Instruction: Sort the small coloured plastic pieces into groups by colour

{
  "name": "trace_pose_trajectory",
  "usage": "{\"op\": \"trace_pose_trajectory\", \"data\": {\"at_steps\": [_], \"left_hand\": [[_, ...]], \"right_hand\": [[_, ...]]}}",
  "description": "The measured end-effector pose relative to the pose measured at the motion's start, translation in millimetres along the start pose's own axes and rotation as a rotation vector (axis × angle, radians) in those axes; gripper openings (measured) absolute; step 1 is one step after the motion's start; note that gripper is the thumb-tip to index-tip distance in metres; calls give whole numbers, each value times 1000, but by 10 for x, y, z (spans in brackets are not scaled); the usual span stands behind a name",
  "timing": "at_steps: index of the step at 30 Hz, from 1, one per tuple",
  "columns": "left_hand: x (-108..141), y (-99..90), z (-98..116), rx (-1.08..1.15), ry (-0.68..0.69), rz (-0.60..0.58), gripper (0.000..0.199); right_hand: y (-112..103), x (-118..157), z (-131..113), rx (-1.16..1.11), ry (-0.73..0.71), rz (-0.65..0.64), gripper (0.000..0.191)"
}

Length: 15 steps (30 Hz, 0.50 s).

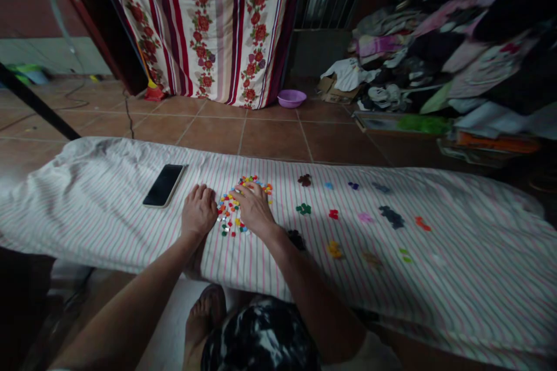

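In the head view, the left hand (200, 208) rests on the striped cloth (108, 220) with its fingers curled, beside the mixed pieces (227, 208); whether it grips any cannot be told. The right hand (253, 206) is partly open over those pieces, fingers bent, its hold on one also unclear. Right of it lie small one-colour groups, among them brown (304, 180), green (303, 208) and yellow (334, 250). A phone (164, 185) lies left of both hands.

Phone (164, 185) is partly blocking leftward passage from left hand (200, 210); striped cloth (285, 204) is lying open between right hand (253, 204) and green pieces (303, 208).
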<state>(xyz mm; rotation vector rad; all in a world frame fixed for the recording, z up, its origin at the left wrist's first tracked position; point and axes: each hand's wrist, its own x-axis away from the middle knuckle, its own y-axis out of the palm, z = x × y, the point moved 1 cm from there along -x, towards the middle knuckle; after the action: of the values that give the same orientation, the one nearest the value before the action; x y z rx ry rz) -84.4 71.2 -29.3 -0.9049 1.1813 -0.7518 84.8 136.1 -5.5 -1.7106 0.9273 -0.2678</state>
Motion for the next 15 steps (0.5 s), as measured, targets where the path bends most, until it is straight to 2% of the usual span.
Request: {"op": "trace_pose_trajectory", "data": {"at_steps": [9,15], "left_hand": [[-2,-5,18,9,-3,-8,30],[-7,-31,27,18,-13,-44,29]], "right_hand": [[51,-87,-71,101,-25,-3,40],[60,-154,22,-14,-9,11,37]]}}
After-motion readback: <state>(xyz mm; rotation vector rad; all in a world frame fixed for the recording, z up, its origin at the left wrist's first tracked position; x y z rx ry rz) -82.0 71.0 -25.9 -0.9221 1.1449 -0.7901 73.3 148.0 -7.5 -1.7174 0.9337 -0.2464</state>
